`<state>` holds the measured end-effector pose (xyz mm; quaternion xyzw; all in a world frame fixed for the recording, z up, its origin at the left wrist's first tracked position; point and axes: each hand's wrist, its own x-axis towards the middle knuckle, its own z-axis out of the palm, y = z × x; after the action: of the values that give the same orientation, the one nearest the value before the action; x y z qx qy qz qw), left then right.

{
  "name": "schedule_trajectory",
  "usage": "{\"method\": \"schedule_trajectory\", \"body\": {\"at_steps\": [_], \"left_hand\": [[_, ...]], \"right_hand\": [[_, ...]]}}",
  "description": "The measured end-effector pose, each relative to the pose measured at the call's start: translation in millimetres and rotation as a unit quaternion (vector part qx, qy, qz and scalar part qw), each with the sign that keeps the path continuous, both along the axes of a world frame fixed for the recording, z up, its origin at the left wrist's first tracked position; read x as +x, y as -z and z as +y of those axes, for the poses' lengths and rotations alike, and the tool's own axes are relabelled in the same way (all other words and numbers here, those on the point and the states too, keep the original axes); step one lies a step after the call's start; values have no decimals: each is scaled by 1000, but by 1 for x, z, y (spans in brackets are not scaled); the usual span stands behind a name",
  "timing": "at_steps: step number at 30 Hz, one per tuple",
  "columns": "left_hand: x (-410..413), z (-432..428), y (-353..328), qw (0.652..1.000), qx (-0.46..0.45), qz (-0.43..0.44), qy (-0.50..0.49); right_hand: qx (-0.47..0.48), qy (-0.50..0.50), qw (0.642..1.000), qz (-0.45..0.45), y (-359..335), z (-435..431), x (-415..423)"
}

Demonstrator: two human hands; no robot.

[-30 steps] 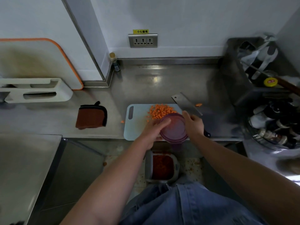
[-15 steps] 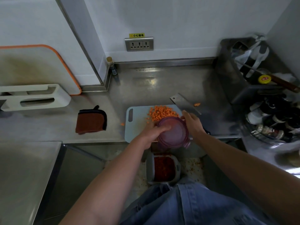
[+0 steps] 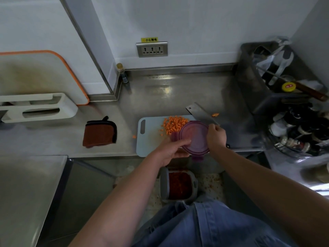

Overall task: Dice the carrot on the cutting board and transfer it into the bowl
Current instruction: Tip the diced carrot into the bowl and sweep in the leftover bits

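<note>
A pile of diced carrot [image 3: 175, 124] lies at the far middle of the pale blue cutting board [image 3: 142, 147]. Over the board's near right corner, both hands hold a round bowl with a purple lid [image 3: 195, 138]. My left hand [image 3: 170, 148] grips its left side, with fingers across the lid. My right hand [image 3: 216, 136] grips the lid's right edge. Two lid clips stick out, one at the left and one at the front. The bowl's inside is hidden by the lid.
A cleaver [image 3: 199, 113] lies at the board's far right corner, with a carrot scrap [image 3: 215, 114] beside it. Another carrot bit [image 3: 134, 136] and a brown cloth [image 3: 99, 133] lie left of the board. A bin [image 3: 178, 184] stands on the floor below. A rack of bottles [image 3: 299, 132] stands at right.
Both hands have kept hold of the lidded bowl near the board's front edge. My right hand's fingers have shifted along the lid's right rim. The carrot pile and cleaver have not moved.
</note>
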<state>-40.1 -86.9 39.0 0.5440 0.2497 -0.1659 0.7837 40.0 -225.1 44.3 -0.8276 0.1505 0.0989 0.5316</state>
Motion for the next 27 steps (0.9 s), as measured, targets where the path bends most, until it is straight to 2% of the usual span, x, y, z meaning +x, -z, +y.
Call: {"method": "schedule_trajectory", "body": {"at_steps": [3, 7, 10, 13, 18, 22, 27], "left_hand": [[3, 0, 0, 1000, 14, -18, -5], [2, 5, 1, 997, 69, 11, -31], [2, 11, 5, 988, 148, 31, 22], [3, 10, 4, 983, 170, 18, 62], [3, 9, -3, 992, 120, 14, 23], [2, 12, -1, 997, 50, 31, 51], [5, 9, -1, 997, 62, 25, 34]], "right_hand": [[-1, 6, 1000, 7, 3, -4, 0], [-27, -92, 993, 64, 2, -9, 4], [-12, -161, 987, 21, -3, -5, 5], [-72, -245, 967, -17, -3, 3, 1], [-48, -178, 983, -9, -3, 7, -1], [-11, -129, 992, 7, -1, 6, -1], [-67, -134, 989, 5, 3, 3, 3]]}}
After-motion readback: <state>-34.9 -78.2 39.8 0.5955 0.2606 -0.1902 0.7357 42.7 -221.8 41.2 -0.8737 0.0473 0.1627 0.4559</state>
